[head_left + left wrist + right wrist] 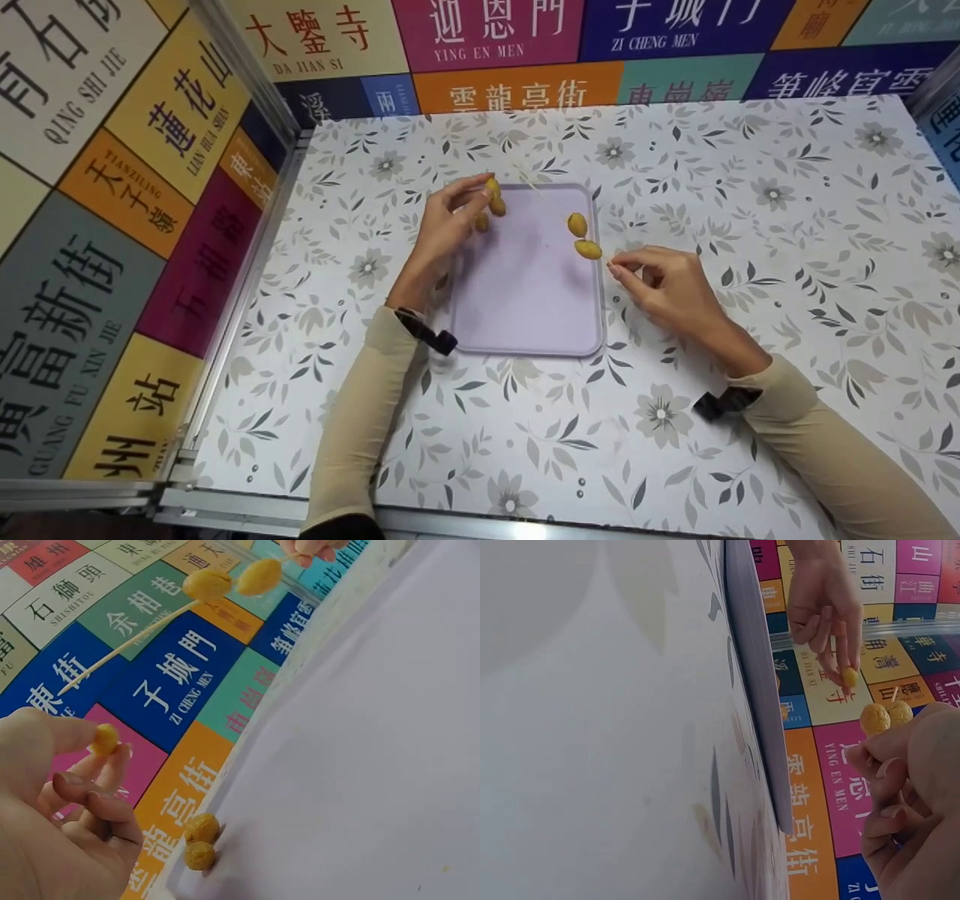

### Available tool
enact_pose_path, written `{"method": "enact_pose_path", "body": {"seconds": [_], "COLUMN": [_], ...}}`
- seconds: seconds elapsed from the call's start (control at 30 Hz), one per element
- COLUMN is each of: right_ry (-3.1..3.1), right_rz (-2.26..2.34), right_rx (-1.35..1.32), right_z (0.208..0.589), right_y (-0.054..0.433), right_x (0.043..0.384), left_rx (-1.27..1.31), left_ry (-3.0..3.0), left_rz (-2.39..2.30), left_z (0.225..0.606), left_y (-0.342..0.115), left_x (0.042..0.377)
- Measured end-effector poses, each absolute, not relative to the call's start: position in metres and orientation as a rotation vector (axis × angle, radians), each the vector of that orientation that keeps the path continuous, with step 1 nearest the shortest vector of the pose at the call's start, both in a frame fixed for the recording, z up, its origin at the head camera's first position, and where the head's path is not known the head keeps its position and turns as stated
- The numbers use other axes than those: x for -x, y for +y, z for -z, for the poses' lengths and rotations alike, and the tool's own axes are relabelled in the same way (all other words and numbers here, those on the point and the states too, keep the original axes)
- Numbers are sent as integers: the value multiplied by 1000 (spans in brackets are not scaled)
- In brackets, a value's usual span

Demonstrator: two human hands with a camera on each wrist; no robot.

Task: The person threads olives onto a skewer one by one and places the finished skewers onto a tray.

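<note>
Thumb and finger of my left hand (444,219) pinch a small yellow oval fruit (105,739) above the tray's far left corner. My right hand (671,289) grips one end of a thin wooden skewer (124,647) beside the tray's right edge. Two yellow fruits are threaded on the skewer close to the right fingers, one fruit (588,249) nearer them than the other fruit (577,224). The skewer's bare pointed end reaches toward the far left, apart from the pinched fruit. Two loose fruits (201,828) lie on the lilac tray (532,315) near the left hand.
The tray rests on a table (570,442) with a grey floral cover. Colourful panels with Chinese place names (495,30) stand along the back and left sides. A dark wrist camera (427,331) sits on the left wrist, close to the tray's near left corner.
</note>
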State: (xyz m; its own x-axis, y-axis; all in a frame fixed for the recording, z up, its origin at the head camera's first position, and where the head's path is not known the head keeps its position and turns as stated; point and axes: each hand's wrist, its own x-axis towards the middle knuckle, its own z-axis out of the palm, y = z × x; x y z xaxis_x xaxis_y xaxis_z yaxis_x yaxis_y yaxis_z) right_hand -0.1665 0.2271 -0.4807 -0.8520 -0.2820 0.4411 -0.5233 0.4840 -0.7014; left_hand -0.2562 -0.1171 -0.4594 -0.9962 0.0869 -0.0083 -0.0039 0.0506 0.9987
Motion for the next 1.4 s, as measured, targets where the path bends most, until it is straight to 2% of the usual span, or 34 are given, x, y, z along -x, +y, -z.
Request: {"method": "enact_pose_path", "body": {"seconds": [0.2, 0.73, 1.4], "right_ry": [-2508, -2560, -2564], "right_rz": [-1244, -1188, -1207], "right_rx": [-718, -776, -781], "right_z": [480, 483, 484], "right_y": [227, 227, 227], "right_x": [166, 167, 167], "left_rx": [39, 166, 28], "left_ry": [2033, 1917, 1878], "left_rz": [-2350, -2485, -2484], "left_z": [457, 458, 456], "left_y": [-118, -117, -119], "left_x": [258, 257, 257]}}
